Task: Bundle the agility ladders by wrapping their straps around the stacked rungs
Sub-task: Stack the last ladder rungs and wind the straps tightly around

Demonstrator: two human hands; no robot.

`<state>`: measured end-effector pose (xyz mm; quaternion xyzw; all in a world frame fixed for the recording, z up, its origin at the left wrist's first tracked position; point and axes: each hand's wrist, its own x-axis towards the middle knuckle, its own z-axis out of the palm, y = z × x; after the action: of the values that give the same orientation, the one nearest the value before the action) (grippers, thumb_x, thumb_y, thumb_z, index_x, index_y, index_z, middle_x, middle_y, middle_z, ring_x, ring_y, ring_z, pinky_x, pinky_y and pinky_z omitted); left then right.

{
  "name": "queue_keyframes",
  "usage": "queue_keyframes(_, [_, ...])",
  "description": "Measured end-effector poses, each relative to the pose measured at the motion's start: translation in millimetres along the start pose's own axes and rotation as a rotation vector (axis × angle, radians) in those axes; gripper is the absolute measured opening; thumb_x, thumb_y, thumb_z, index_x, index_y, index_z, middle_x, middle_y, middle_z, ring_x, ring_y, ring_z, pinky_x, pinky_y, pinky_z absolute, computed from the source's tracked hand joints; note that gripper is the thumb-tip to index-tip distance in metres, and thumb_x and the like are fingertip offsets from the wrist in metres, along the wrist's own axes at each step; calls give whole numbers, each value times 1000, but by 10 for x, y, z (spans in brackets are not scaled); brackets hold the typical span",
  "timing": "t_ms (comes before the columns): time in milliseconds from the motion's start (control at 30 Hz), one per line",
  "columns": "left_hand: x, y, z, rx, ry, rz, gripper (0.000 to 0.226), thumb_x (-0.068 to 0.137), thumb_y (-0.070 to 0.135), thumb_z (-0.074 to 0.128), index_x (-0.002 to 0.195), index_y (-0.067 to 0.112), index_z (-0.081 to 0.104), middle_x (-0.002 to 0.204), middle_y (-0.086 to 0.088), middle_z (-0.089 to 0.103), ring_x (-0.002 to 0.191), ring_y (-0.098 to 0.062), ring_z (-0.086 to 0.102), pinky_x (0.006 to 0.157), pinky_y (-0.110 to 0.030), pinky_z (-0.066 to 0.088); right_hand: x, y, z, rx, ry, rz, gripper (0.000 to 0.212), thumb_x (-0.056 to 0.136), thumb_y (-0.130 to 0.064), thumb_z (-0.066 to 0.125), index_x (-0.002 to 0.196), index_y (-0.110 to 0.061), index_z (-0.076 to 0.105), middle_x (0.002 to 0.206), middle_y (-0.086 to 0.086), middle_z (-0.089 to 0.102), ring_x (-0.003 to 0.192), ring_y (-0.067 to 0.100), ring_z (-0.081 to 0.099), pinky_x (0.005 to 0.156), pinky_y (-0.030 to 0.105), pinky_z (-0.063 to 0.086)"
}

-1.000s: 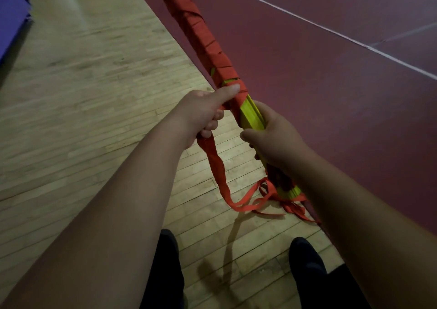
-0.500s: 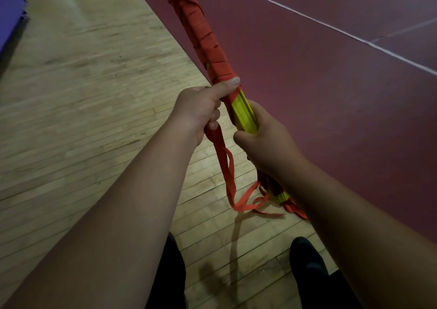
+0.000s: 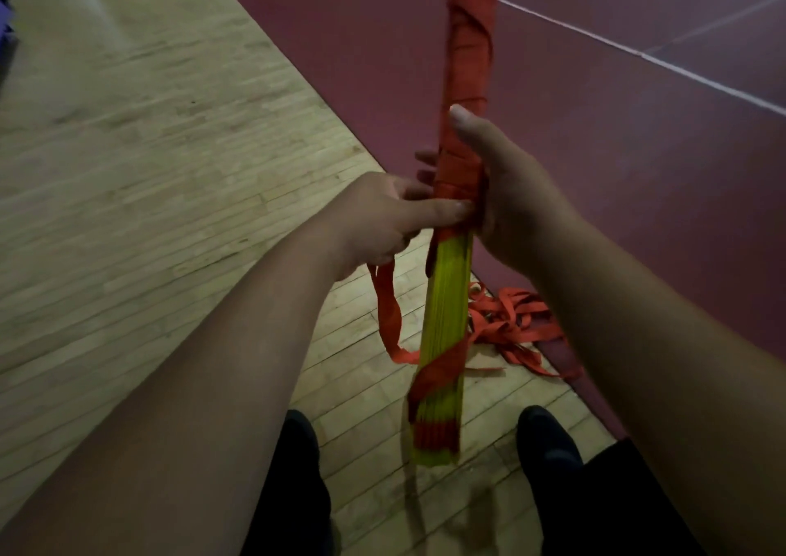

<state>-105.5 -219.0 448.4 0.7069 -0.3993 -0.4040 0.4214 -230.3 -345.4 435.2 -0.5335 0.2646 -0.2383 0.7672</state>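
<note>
Head view, floor: pale wooden boards [image 3: 149, 172] are meeting a maroon court area [image 3: 616, 172] crossed by white lines.
Rungs: the stacked yellow-green ladder rungs [image 3: 446, 313] are standing nearly upright between both hands.
Strap: the red fabric strap [image 3: 468, 45] is coiling over the upper rungs and crossing the lower part once; its loose rest is lying tangled on the floor.
Right hand [image 3: 510, 198]: fingers are curling round the wrapped section, thumb lying up along it.
Left hand [image 3: 383, 215]: curled fingers are holding the hanging strap, thumb pressing across the lowest coil.
Shoes: two black shoes [image 3: 546, 440] are flanking the rungs' lower end.
</note>
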Motion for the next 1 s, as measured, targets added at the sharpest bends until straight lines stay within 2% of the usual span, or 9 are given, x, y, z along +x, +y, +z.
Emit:
queue_keyframes(67, [7,29,113,93,8,-3,33,91,52,82,99,21,84,54,12,42,45,-6,34,44,-22,27,28,29,3,144,91,30,42,92,-35,81,119,-5,71,120,16,78,112,32,77,103,55,60])
queue_keyframes(133, [38,45,150,200,53,1,35,91,59,80,93,25,85,48,18,48,41,-1,42,42,-16,32,39,42,-7,242,153,41,57,88,-28,83,133,2,64,120,22,76,107,34,79,97,57,62])
queue_keyframes(200, [56,59,145,266,79,0,39,89,68,77,90,30,85,49,19,51,42,1,45,44,-15,35,40,26,-31,298,199,23,61,90,-22,82,141,-2,55,109,21,75,95,32,80,92,58,63])
queue_keyframes(367, [24,97,118,317,30,-28,37,91,66,74,103,32,85,49,21,54,44,4,52,57,-25,37,6,28,-79,275,132,6,41,94,-17,78,129,-12,56,89,7,69,82,24,74,81,46,64])
queue_keyframes(467, [6,92,104,212,-48,-48,42,84,65,80,107,30,84,52,14,46,42,-4,39,55,-29,30,-16,24,-75,266,89,15,29,93,-16,73,118,-11,59,85,5,68,80,22,72,80,41,61])
queue_keyframes(600, [-48,152,101,264,-70,-31,28,89,46,84,108,27,81,49,20,56,40,3,48,49,-18,37,-28,-16,-64,305,80,-14,26,92,-15,67,115,-11,57,82,4,64,74,20,67,76,39,59])
queue_keyframes(800, [-24,68,110,308,36,9,21,84,50,89,99,37,82,90,21,80,83,8,72,84,-28,54,-21,-33,-31,268,96,-50,30,90,-12,65,118,-10,55,84,4,64,74,19,66,74,38,59])
queue_keyframes(933, [-19,46,150,301,59,1,20,87,47,87,102,36,80,87,23,79,69,15,67,72,-26,47,18,4,0,172,146,-98,28,92,-12,70,118,-11,57,88,4,65,76,20,68,73,38,61])
queue_keyframes(1000, [5,48,164,363,89,0,23,90,47,85,107,33,81,89,17,80,75,8,70,73,-25,50,34,32,7,82,197,-122,30,95,-15,73,121,-16,58,95,5,67,80,20,70,73,34,61])
